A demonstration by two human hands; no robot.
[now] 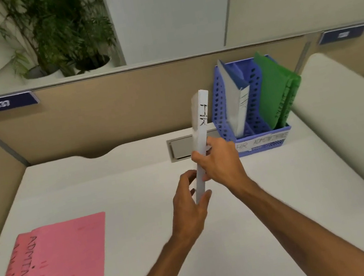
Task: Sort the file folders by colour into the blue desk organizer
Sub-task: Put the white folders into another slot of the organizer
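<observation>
Both hands [220,161] grip white folder [200,139] marked "HR".

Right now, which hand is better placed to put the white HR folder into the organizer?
Right, probably. The right hand grips the white HR folder higher up, on the side facing the blue desk organizer. The left hand holds its lower end, farther away.
</observation>
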